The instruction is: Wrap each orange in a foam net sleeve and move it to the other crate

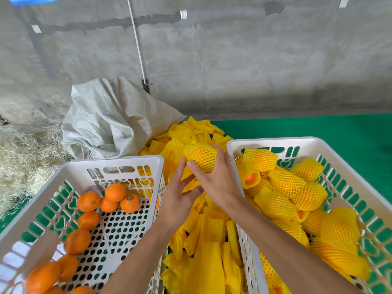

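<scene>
The right crate (273,143) holds many sleeved oranges; the left crate (118,161) still has about a dozen bare ones. Between them lies the loose sleeve pile (210,262). The right hand (214,183) grips a wrapped orange (201,154) above it; the left hand (180,194) is relaxed, empty.

The left crate (70,166) is white, its walls cut with slots and heart shapes and its floor pierced with rows of round holes, green showing through them. The loose oranges (89,201) in it are plain bright orange. The right crate (273,141) is white with the same cut-out pattern. The wrapped oranges (286,183) there are covered in yellow diamond mesh, orange peel showing at an open end. The pile of foam net sleeves (212,251) between the crates is yellow. The floor mat (318,128) is green. The sack (110,117) is off-white woven cloth. The wall (233,60) is mottled grey.
</scene>
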